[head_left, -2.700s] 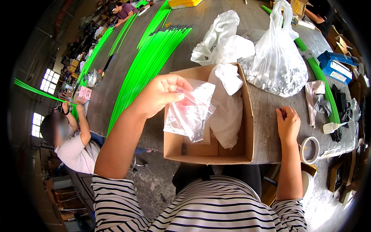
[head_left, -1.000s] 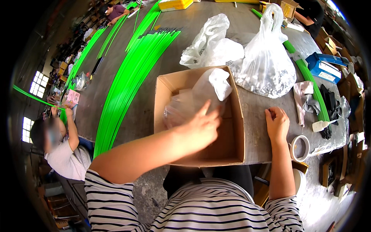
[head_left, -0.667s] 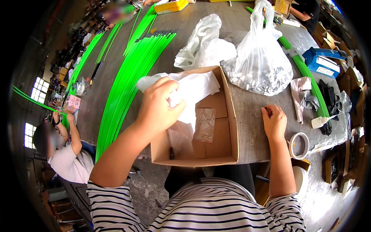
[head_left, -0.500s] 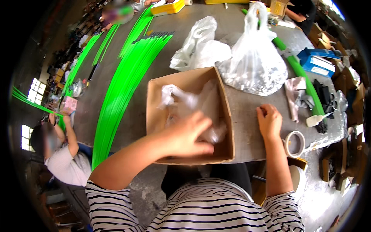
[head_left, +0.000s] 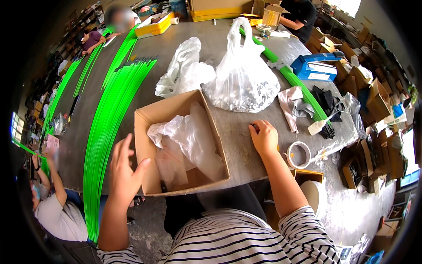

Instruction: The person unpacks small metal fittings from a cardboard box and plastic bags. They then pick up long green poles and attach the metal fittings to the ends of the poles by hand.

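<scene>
An open cardboard box (head_left: 141, 132) stands at the table's near edge, with crumpled clear plastic bags (head_left: 193, 143) inside. My left hand (head_left: 124, 169) is just off the box's left wall, its fingers apart and nothing in them. To the right of the box, my right hand (head_left: 265, 137) rests on the table with its fingers curled in. Whatever may be between those fingertips is hidden. Beyond the box sits a knotted white plastic bag (head_left: 244, 86) full of small pale pieces. A crumpled white plastic bag (head_left: 187, 70) lies beside it.
Long bright green strips (head_left: 116, 105) spread along the table's left. On the right lie a tape roll (head_left: 298, 155), a white bottle (head_left: 317, 127), cloths (head_left: 291, 105), a green bundle (head_left: 303, 90) and a blue sealing machine (head_left: 314, 68). A co-worker (head_left: 61, 215) works at lower left.
My left hand has come out of the box and moved left, its fingers opening. The view has shifted, so the table's things appear further left. My right hand stays on the table.
</scene>
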`<state>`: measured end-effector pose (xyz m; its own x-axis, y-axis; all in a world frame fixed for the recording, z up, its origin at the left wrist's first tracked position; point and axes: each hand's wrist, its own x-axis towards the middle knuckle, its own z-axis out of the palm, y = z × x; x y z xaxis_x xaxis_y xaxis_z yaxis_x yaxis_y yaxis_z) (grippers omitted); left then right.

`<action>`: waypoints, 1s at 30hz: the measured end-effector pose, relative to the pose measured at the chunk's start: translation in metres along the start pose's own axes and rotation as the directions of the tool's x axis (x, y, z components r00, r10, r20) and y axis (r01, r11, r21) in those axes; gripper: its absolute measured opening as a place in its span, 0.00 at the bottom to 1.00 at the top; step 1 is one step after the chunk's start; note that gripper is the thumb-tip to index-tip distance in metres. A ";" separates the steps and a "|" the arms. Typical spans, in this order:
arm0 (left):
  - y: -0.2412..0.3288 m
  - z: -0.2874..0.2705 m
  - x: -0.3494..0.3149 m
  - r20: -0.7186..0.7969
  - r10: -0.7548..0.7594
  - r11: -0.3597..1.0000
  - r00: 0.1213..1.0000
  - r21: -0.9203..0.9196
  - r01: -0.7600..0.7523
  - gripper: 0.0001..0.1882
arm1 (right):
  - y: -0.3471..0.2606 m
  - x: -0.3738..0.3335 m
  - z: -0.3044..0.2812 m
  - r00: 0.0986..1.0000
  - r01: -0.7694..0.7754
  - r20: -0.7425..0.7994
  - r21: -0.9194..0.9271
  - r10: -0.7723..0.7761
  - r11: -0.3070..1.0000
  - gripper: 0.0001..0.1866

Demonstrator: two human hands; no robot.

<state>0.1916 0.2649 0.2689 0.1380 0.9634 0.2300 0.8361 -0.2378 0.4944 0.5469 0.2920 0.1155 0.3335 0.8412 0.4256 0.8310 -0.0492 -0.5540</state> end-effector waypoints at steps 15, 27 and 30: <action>-0.033 0.007 -0.028 0.602 -0.159 0.567 0.783 -0.593 0.571 0.27 | 0.014 0.014 -0.047 0.975 -0.128 -0.153 0.215 0.163 0.968 0.07; -0.002 -0.006 -0.054 0.541 -0.098 0.596 0.835 -0.640 0.485 0.29 | 0.070 0.015 -0.108 0.950 -0.056 0.281 -0.280 0.138 0.958 0.12; 0.012 -0.010 -0.052 0.518 -0.101 0.621 0.850 -0.634 0.460 0.29 | 0.059 0.010 -0.122 0.974 -0.183 0.099 -0.176 0.202 0.967 0.13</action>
<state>0.1895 0.2110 0.2713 0.3075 0.9067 -0.2886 0.2465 0.2170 0.9445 0.6533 0.2314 0.1743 0.4486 0.8632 0.2316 0.8214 -0.2961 -0.4876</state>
